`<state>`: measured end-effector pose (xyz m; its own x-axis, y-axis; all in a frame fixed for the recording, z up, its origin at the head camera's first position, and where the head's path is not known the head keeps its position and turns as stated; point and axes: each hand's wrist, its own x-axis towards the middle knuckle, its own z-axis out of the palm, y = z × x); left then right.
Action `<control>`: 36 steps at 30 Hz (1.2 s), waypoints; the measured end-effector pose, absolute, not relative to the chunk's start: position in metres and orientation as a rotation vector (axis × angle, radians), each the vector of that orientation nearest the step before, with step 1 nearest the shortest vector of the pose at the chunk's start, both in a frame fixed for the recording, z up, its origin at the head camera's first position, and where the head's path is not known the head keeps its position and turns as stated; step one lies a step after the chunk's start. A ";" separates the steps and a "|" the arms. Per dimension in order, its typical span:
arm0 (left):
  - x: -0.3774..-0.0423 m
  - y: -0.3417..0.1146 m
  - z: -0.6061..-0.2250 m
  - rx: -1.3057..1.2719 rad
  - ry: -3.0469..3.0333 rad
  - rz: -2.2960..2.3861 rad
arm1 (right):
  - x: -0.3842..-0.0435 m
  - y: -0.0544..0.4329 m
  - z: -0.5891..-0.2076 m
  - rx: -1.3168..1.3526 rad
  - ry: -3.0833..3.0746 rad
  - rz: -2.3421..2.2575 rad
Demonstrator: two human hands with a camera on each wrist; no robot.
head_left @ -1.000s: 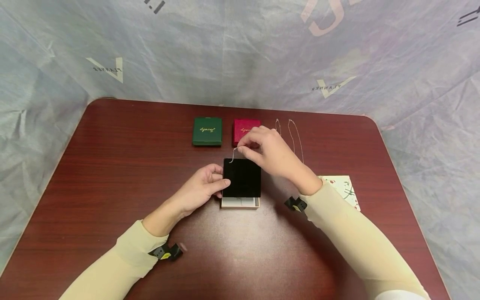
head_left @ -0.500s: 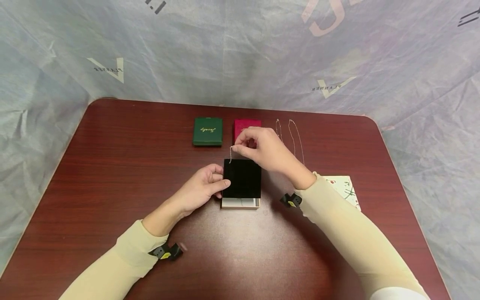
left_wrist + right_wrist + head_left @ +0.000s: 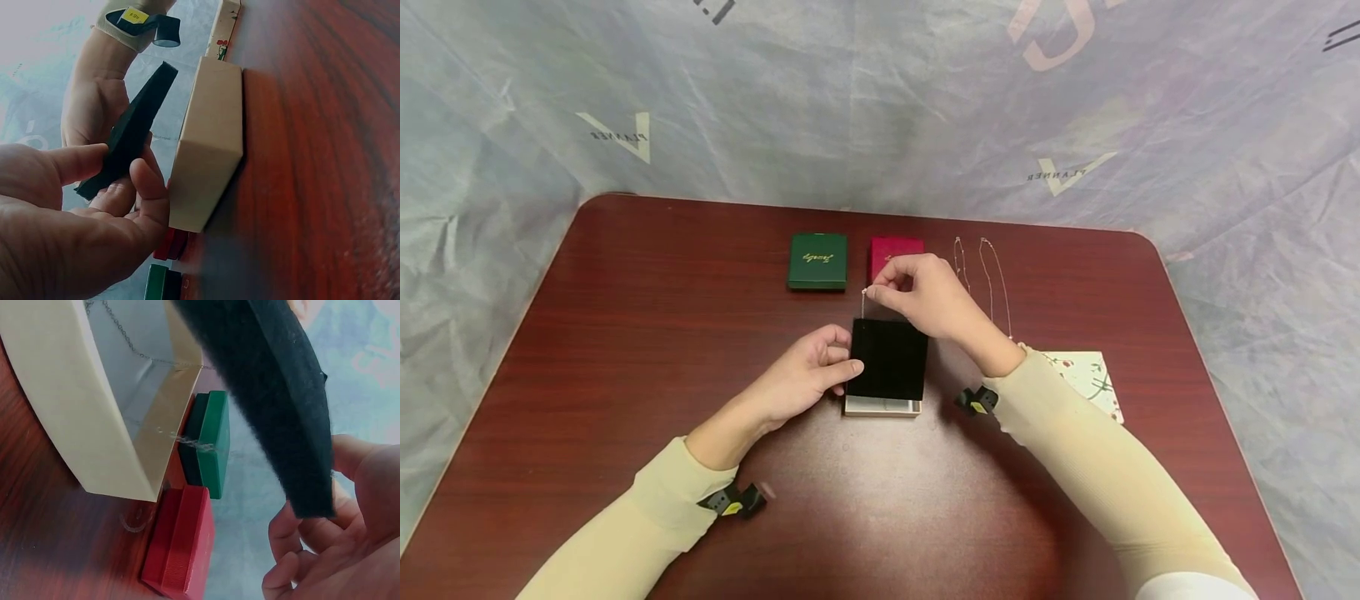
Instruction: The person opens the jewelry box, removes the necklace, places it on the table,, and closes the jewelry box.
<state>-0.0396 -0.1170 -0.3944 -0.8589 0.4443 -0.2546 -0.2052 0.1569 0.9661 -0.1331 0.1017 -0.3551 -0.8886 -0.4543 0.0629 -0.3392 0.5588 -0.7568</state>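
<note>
My left hand (image 3: 816, 367) pinches the left edge of a square black jewelry-box pad (image 3: 889, 360), thumb on top and fingers beneath. The pad is tilted above an open cream box (image 3: 209, 119). At the pad's far left corner, my right hand (image 3: 928, 300) pinches the end of a thin necklace chain (image 3: 863, 305) between thumb and forefinger. The chain hangs straight from the fingertips to the pad's far edge. More chain (image 3: 128, 340) lies inside the box and passes out over its wall, seen in the right wrist view. The pad hides most of the box from above.
A green jewelry box (image 3: 817, 261) and a red one (image 3: 896, 248) stand behind the pad, the red partly covered by my right hand. Thin necklaces (image 3: 987, 275) lie to the right. A floral lid (image 3: 1086, 379) rests beside my right sleeve.
My right hand has shifted slightly left with the chain, which now hangs straighter at the pad's far left corner. The left hand keeps its hold on the pad.
</note>
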 end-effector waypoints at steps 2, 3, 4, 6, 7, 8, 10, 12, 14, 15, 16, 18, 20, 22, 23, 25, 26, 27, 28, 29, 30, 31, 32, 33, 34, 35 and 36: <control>-0.040 -0.117 -0.395 0.226 1.949 1.752 | -0.134 0.102 -0.356 -0.657 2.654 -1.233; -0.040 -0.117 -0.395 0.224 1.949 1.753 | -0.134 0.102 -0.356 -0.646 2.656 -1.230; -0.040 -0.117 -0.395 0.223 1.948 1.757 | -0.134 0.102 -0.356 -0.633 2.657 -1.226; -0.040 -0.117 -0.394 0.221 1.945 1.764 | -0.135 0.102 -0.355 -0.612 2.657 -1.218; -0.041 -0.117 -0.394 0.221 1.943 1.768 | -0.135 0.103 -0.355 -0.604 2.657 -1.214; -0.041 -0.118 -0.393 0.221 1.940 1.774 | -0.135 0.103 -0.354 -0.595 2.654 -1.212; -0.041 -0.118 -0.393 0.227 1.933 1.780 | -0.134 0.104 -0.353 -0.580 2.652 -1.200; -0.041 -0.118 -0.392 0.232 1.927 1.788 | -0.134 0.105 -0.352 -0.565 2.649 -1.190; -0.041 -0.118 -0.392 0.234 1.923 1.794 | -0.134 0.106 -0.351 -0.544 2.647 -1.177; -0.041 -0.118 -0.392 0.234 1.921 1.797 | -0.134 0.107 -0.351 -0.536 2.649 -1.169; -0.041 -0.117 -0.393 0.233 1.921 1.799 | -0.134 0.107 -0.350 -0.526 2.650 -1.163; -0.041 -0.117 -0.393 0.231 1.918 1.803 | -0.134 0.109 -0.350 -0.512 2.652 -1.154; -0.041 -0.117 -0.393 0.228 1.916 1.806 | -0.134 0.111 -0.351 -0.504 2.653 -1.146; -0.042 -0.117 -0.394 0.228 1.915 1.812 | -0.135 0.113 -0.352 -0.501 2.648 -1.150; -0.042 -0.117 -0.394 0.227 1.915 1.815 | -0.135 0.114 -0.353 -0.501 2.645 -1.153; -0.041 -0.117 -0.394 0.229 1.920 1.821 | -0.136 0.116 -0.354 -0.501 2.641 -1.156; -0.041 -0.117 -0.394 0.230 1.923 1.823 | -0.136 0.117 -0.355 -0.500 2.640 -1.157; -0.041 -0.117 -0.394 0.229 1.928 1.824 | -0.136 0.117 -0.356 -0.497 2.641 -1.155; -0.041 -0.117 -0.394 0.229 1.931 1.825 | -0.136 0.118 -0.356 -0.493 2.645 -1.150; -0.041 -0.117 -0.394 0.228 1.932 1.827 | -0.136 0.119 -0.356 -0.489 2.649 -1.145; -0.041 -0.117 -0.394 0.229 1.933 1.828 | -0.137 0.120 -0.357 -0.485 2.653 -1.138; -0.040 -0.117 -0.394 0.228 1.935 1.829 | -0.137 0.121 -0.357 -0.478 2.656 -1.132; -0.040 -0.117 -0.394 0.226 1.937 1.829 | -0.137 0.122 -0.357 -0.474 2.661 -1.125; -0.040 -0.117 -0.393 0.224 1.939 1.828 | -0.137 0.123 -0.357 -0.467 2.663 -1.125; -0.040 -0.117 -0.394 0.223 1.941 1.828 | -0.137 0.124 -0.357 -0.460 2.667 -1.126; -0.040 -0.117 -0.394 0.222 1.945 1.826 | -0.137 0.126 -0.356 -0.453 2.668 -1.127; -0.040 -0.117 -0.394 0.219 1.950 1.822 | -0.137 0.127 -0.356 -0.448 2.671 -1.127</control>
